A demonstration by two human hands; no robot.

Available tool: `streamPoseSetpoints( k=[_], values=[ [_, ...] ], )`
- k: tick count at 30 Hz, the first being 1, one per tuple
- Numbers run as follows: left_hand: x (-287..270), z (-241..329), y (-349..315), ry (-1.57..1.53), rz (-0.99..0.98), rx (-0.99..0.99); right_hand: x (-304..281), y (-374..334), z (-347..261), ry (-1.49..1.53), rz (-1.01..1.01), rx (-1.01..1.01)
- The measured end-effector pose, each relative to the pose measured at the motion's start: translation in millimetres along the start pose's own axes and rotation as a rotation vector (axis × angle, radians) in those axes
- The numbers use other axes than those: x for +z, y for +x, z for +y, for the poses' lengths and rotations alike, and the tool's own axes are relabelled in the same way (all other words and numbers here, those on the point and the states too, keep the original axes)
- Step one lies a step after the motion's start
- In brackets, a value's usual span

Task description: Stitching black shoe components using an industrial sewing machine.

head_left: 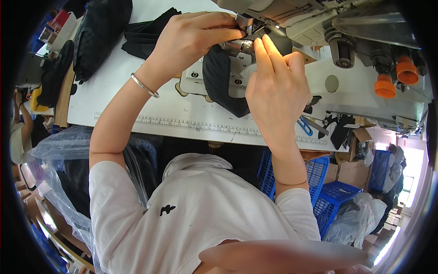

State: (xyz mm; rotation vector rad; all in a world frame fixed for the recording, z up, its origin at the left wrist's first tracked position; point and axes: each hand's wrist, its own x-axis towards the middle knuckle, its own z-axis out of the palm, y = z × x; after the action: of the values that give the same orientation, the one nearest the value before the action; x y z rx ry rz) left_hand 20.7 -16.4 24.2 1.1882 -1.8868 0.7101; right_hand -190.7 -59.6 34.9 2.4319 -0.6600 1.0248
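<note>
A black fabric piece (220,77) hangs in a curve from the narrow metal arm (241,45) of a sewing machine. My left hand (194,39) comes in from the left, its thumb and fingers pinched on the fabric's edge beside the presser foot (245,23). From the right, my right hand (279,84) holds the work at the needle area with index and middle fingers stretched forward together; its other fingers are bent and the thumb is hidden. Dark textured material (279,40) shows just beyond those fingertips. A silver bangle (145,86) circles my left wrist.
Stacked black fabric pieces (141,39) and a black bag-like item (101,39) lie at the far left. Blue snips (305,126) rest right of a ruler strip (196,125). Orange-capped parts (385,86) hang at right. Blue crates (335,194) stand below the table.
</note>
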Motion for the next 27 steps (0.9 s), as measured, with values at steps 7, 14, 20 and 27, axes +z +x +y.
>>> streamPoseSetpoints(
  k=[7,14,20,27],
  values=[
    [-1,0,0,0.007,-0.024,-0.002,0,-2,-1,-0.01,-0.014,0.008],
    [-2,-4,-8,0.021,0.014,-0.062,3,-1,6,0.045,-0.01,0.053],
    [-4,14,-1,-0.018,0.044,-0.068,14,1,42,0.304,-0.098,0.139],
    [12,35,-4,0.106,0.16,0.09,37,8,70,0.652,-0.265,0.263]
  ],
)
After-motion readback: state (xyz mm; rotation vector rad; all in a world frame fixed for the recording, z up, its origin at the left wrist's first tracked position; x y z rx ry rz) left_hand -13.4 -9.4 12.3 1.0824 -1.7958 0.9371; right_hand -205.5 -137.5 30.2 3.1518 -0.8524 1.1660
